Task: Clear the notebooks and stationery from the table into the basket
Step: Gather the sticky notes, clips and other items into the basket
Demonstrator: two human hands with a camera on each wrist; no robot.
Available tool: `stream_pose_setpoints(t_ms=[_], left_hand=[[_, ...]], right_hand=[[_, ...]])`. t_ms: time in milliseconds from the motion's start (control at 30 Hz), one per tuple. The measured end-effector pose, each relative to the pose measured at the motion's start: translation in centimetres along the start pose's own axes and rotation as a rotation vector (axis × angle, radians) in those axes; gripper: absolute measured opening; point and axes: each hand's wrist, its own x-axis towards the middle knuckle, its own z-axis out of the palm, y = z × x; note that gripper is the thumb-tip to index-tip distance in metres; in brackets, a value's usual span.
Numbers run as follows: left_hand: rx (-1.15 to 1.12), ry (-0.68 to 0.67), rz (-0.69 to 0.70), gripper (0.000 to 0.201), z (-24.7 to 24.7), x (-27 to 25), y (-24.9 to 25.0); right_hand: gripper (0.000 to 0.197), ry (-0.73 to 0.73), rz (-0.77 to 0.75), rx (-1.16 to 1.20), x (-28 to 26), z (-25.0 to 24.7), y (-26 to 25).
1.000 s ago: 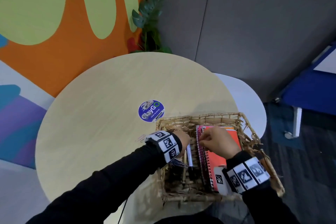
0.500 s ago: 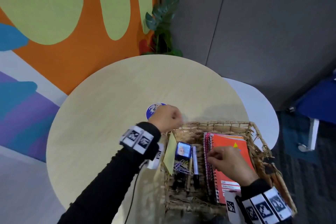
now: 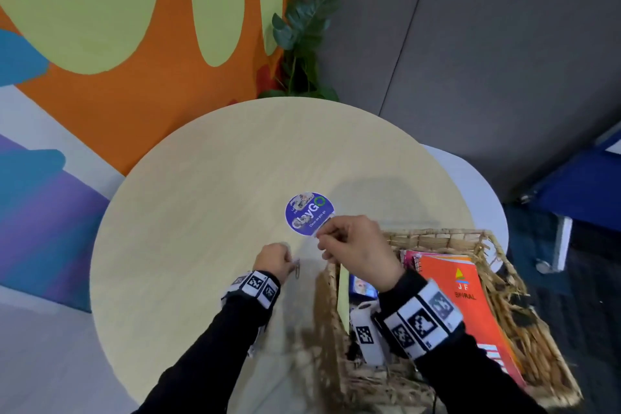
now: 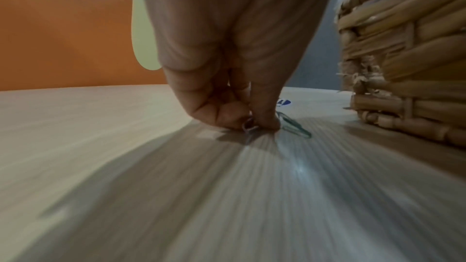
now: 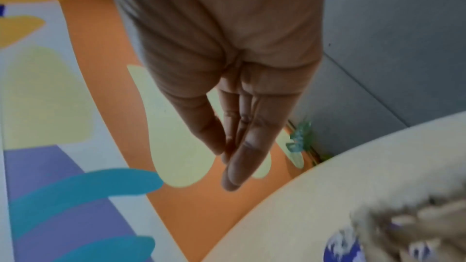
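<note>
A person stands over a round pale-wood table (image 3: 201, 212), seen from a head camera looking down. The left hand (image 3: 274, 260) is down on the table just left of a woven basket (image 3: 524, 319), its thumb and fingers (image 4: 264, 119) pinching a small wire paper clip (image 4: 293, 127) that still lies against the wood. The clip looks like the last loose piece of stationery outside the basket. The right hand (image 3: 356, 245) hovers above the basket's near-left corner; the wrist view shows its fingers (image 5: 242, 146) straight and together, holding nothing that I can see. Inside the basket lie an orange spiral notebook (image 3: 470, 306), a pink-edged notebook under it, a yellow-green pad (image 3: 343, 292) standing along the left wall, and a small blue item I cannot identify. A round blue sticker (image 3: 307, 213) is stuck to the table and is probably not part of the job. To do this step well, the pinch likely needs to get a fingertip under the thin wire, perhaps by sliding the clip a little, then lift it clear and carry it over the basket rim before letting go, so it drops inside rather than through the weave.
</note>
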Motion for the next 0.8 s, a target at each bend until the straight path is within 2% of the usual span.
stream_pose_setpoints(t_ms=[100, 133, 233, 367, 467, 600, 667, 800], left_hand=[[0.002, -0.013, 0.001, 0.014, -0.2, -0.2, -0.5], [-0.008, -0.009, -0.004, 0.013, -0.3, -0.3, -1.0], [-0.067, 0.029, -0.053, 0.033, -1.1, -1.1, -2.9], [-0.188, 0.08, -0.102, 0.023, -2.7, -2.5, -6.1], [-0.277, 0.127, -0.104, 0.027, -3.8, -3.3, -8.4], [-0.318, 0.173, -0.066, 0.029, -4.7, -4.3, -10.2], [-0.341, 0.186, -0.044, 0.028, -5.0, -4.7, -10.7], [-0.331, 0.171, -0.009, 0.028, -4.9, -5.7, -10.6]], right_hand=[[0.019, -0.074, 0.045, -0.138, 2.7, 3.9, 0.3], [0.02, -0.088, 0.075, -0.189, 3.7, 5.2, 0.7], [0.026, -0.084, 0.253, -0.294, 6.2, 8.5, 1.8], [0.053, -0.146, 0.467, -0.448, 8.0, 11.2, 2.7], [0.051, -0.143, 0.56, -0.547, 7.8, 12.2, 4.1], [0.039, -0.166, 0.638, -0.754, 7.1, 13.9, 4.3], [0.043, -0.181, 0.644, -0.78, 7.0, 14.6, 3.9], [0.036, -0.175, 0.504, -0.667, 6.6, 14.1, 3.9]])
